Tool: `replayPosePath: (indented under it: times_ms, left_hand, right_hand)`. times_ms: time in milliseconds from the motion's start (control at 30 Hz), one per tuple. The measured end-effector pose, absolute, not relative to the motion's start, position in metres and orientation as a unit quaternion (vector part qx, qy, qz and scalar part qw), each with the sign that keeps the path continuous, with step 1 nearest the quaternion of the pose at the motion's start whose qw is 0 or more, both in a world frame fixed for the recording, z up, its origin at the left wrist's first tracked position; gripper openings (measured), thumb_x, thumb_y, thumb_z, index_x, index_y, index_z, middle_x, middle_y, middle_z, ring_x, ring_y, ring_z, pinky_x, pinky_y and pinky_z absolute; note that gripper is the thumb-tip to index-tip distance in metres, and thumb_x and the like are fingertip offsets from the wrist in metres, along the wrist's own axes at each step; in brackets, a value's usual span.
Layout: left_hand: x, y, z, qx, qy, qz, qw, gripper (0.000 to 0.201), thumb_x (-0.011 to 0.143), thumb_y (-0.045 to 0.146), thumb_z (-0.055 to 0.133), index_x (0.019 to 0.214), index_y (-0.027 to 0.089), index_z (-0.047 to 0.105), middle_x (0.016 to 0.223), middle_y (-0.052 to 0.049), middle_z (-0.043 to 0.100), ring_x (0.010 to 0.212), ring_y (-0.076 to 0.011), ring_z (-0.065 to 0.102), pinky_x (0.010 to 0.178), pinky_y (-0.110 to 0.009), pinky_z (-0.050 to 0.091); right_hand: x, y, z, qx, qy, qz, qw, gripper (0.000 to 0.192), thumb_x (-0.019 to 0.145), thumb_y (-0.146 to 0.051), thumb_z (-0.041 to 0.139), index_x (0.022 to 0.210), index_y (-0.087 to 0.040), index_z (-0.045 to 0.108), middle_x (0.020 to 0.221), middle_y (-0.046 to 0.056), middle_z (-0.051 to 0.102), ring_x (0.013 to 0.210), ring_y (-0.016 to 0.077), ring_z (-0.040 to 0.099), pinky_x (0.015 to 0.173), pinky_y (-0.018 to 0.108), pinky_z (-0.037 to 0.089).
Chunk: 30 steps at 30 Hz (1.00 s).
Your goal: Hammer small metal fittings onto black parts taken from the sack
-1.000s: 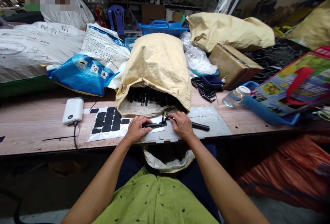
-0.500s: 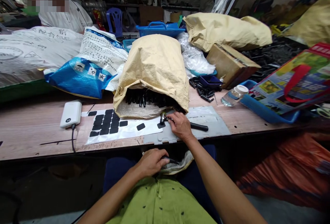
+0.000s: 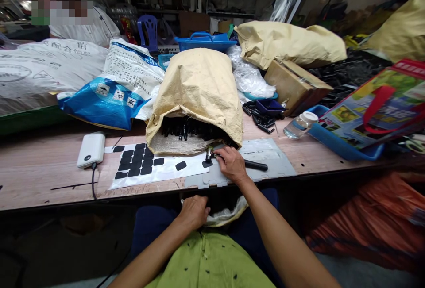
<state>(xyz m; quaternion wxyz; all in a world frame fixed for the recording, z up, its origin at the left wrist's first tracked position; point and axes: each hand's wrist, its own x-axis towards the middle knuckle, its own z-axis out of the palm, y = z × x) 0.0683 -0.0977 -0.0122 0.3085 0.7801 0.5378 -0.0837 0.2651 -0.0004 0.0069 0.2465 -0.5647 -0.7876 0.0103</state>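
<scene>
My right hand [image 3: 231,164] is closed on a small hammer, its metal head [image 3: 208,153] resting on a grey plate [image 3: 268,153] and its black handle [image 3: 256,164] sticking out to the right. A black pad [image 3: 206,163] lies under the head. My left hand [image 3: 194,210] is below the table edge, fingers curled at the mouth of a white bag [image 3: 226,214] on my lap; what it holds is hidden. A white sheet with black pads [image 3: 137,165] lies to the left. Behind it an open tan sack [image 3: 199,93] holds black parts [image 3: 189,129].
A white power bank [image 3: 90,148] with a cable lies on the left of the wooden table [image 3: 40,173]. A water bottle [image 3: 299,125], a blue tray [image 3: 335,145] and a cardboard box [image 3: 295,83] are on the right. A person [image 3: 79,20] sits at the back left behind sacks.
My left hand left the plate with a black part, dropped below the table edge, and now sits at the white bag. My right hand stayed on the hammer.
</scene>
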Motion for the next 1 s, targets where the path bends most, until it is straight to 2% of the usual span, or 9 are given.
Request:
replayPosePath:
  times_ms: [133, 200, 267, 400, 467, 567, 700, 833, 1000]
  left_hand:
    - [0.056, -0.078, 0.025, 0.771, 0.505, -0.01, 0.387, 0.026, 0.087, 0.044, 0.059, 0.094, 0.026, 0.075, 0.089, -0.005, 0.078, 0.086, -0.0251, 0.072, 0.073, -0.033, 0.051]
    - [0.047, -0.046, 0.043, 0.741, 0.527, 0.045, 0.414, 0.032, 0.091, 0.046, 0.053, 0.085, 0.023, 0.075, 0.075, -0.003, 0.074, 0.071, -0.021, 0.069, 0.065, -0.03, 0.049]
    - [0.036, -0.004, 0.055, 0.689, 0.607, 0.114, 0.379, 0.032, 0.091, 0.044, 0.052, 0.087, 0.021, 0.073, 0.074, -0.004, 0.073, 0.067, -0.0206, 0.067, 0.062, -0.03, 0.048]
    - [0.02, 0.077, 0.057, 0.589, 0.748, 0.26, 0.162, 0.036, 0.088, 0.043, 0.059, 0.111, 0.018, 0.069, 0.097, -0.011, 0.075, 0.094, -0.0278, 0.069, 0.082, -0.037, 0.051]
    - [0.018, 0.104, 0.052, 0.556, 0.775, 0.27, 0.127, 0.039, 0.087, 0.044, 0.06, 0.115, 0.017, 0.067, 0.105, -0.015, 0.073, 0.102, -0.0308, 0.067, 0.087, -0.041, 0.051]
    - [0.02, 0.124, 0.044, 0.546, 0.788, 0.255, 0.129, 0.036, 0.086, 0.046, 0.062, 0.109, 0.019, 0.069, 0.111, -0.017, 0.072, 0.103, -0.0329, 0.067, 0.086, -0.042, 0.051]
    - [0.017, 0.118, 0.042, 0.559, 0.785, 0.236, 0.124, 0.029, 0.088, 0.043, 0.06, 0.103, 0.02, 0.071, 0.11, -0.016, 0.072, 0.102, -0.0331, 0.066, 0.085, -0.042, 0.051]
    - [0.003, 0.081, 0.042, 0.595, 0.755, 0.252, 0.111, 0.027, 0.089, 0.04, 0.06, 0.106, 0.021, 0.07, 0.105, -0.011, 0.071, 0.097, -0.0287, 0.065, 0.083, -0.039, 0.05]
    - [-0.009, 0.023, 0.027, 0.701, 0.602, 0.298, 0.239, 0.022, 0.085, 0.034, 0.067, 0.103, 0.022, 0.07, 0.096, -0.003, 0.07, 0.084, -0.0198, 0.061, 0.078, -0.032, 0.048]
  right_hand:
    - [0.264, -0.001, 0.007, -0.568, -0.785, 0.008, 0.249, 0.02, 0.094, -0.024, 0.06, 0.111, -0.025, 0.07, 0.1, 0.006, 0.065, 0.094, 0.0235, 0.052, 0.085, 0.035, 0.041]
    - [0.263, -0.001, 0.007, -0.568, -0.784, 0.006, 0.249, 0.02, 0.094, -0.024, 0.06, 0.111, -0.025, 0.07, 0.1, 0.006, 0.065, 0.094, 0.0234, 0.052, 0.085, 0.035, 0.041]
    - [0.263, -0.001, 0.007, -0.567, -0.785, 0.008, 0.252, 0.02, 0.094, -0.023, 0.06, 0.111, -0.025, 0.07, 0.1, 0.006, 0.065, 0.094, 0.0232, 0.052, 0.084, 0.035, 0.041]
    - [0.265, -0.001, 0.008, -0.565, -0.786, 0.013, 0.253, 0.02, 0.094, -0.023, 0.06, 0.112, -0.025, 0.07, 0.1, 0.006, 0.065, 0.094, 0.0232, 0.053, 0.084, 0.034, 0.042]
    - [0.266, -0.001, 0.008, -0.564, -0.787, 0.016, 0.25, 0.02, 0.094, -0.023, 0.061, 0.112, -0.025, 0.069, 0.1, 0.006, 0.065, 0.093, 0.0231, 0.053, 0.084, 0.034, 0.042]
    - [0.267, 0.0, 0.007, -0.563, -0.787, 0.023, 0.252, 0.021, 0.093, -0.023, 0.061, 0.112, -0.025, 0.069, 0.1, 0.006, 0.065, 0.094, 0.0227, 0.054, 0.085, 0.034, 0.043]
    - [0.267, 0.001, 0.006, -0.564, -0.785, 0.025, 0.254, 0.02, 0.093, -0.023, 0.061, 0.112, -0.025, 0.07, 0.101, 0.006, 0.066, 0.095, 0.0228, 0.054, 0.086, 0.034, 0.043]
    - [0.266, 0.001, 0.006, -0.565, -0.785, 0.021, 0.254, 0.019, 0.094, -0.023, 0.061, 0.111, -0.024, 0.07, 0.1, 0.006, 0.066, 0.094, 0.0229, 0.054, 0.086, 0.034, 0.043]
    - [0.266, 0.0, 0.005, -0.567, -0.784, 0.018, 0.251, 0.02, 0.094, -0.024, 0.061, 0.111, -0.025, 0.07, 0.1, 0.006, 0.066, 0.094, 0.0231, 0.053, 0.086, 0.034, 0.042]
